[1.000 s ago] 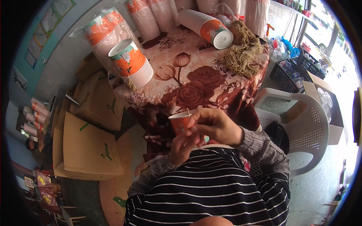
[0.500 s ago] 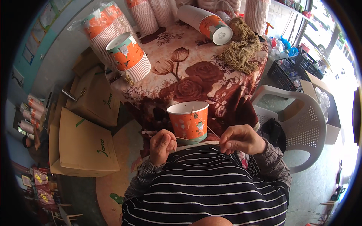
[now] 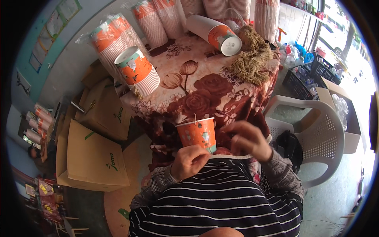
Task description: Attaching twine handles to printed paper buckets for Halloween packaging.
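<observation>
An orange paper bucket [image 3: 197, 133] with a white rim and green base band sits in front of me at the table's near edge, tilted away from me. A thin tan string [image 3: 195, 117] passes over its rim. My left hand [image 3: 190, 162] is closed in a pinch at the bucket's lower front, and a bit of the string shows by its fingertips. Right of the bucket, my right hand [image 3: 250, 140] is raised, blurred by motion, its fingers apart with nothing visible in them.
A flowered cloth covers the table [image 3: 173, 106]. On it stand a stack of paper buckets [image 3: 138, 73], a lying stack [image 3: 215, 35], a bundle of tan strings [image 3: 250, 59] and several bagged stacks. Cardboard boxes [image 3: 94, 158] are at left, a plastic chair [image 3: 323, 130] at right.
My left hand has moved right, across the bucket's front. My right hand has risen slightly and no longer visibly holds the string stretched between the hands. The bucket has tilted, hiding its inside.
</observation>
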Motion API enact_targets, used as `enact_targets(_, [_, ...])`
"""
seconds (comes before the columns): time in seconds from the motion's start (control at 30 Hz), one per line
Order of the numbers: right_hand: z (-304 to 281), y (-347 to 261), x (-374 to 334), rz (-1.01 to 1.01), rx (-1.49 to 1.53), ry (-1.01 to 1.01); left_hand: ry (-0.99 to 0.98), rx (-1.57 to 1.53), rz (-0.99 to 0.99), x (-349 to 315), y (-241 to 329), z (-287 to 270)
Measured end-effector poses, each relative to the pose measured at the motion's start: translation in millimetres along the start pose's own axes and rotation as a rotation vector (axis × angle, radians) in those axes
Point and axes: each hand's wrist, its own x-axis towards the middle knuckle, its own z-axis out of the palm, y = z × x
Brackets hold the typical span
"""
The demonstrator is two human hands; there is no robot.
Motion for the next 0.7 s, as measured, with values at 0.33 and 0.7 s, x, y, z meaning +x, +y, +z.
enact_targets(0.33, [38, 35, 1, 0.136, -0.126, -0.015, 0.014, -0.357, -0.41, -5, -12, 4])
enact_targets(0.7, [23, 38, -2, 0.101, -0.242, -0.009, 0.117, -0.612, -0.429, -12, -30, 6])
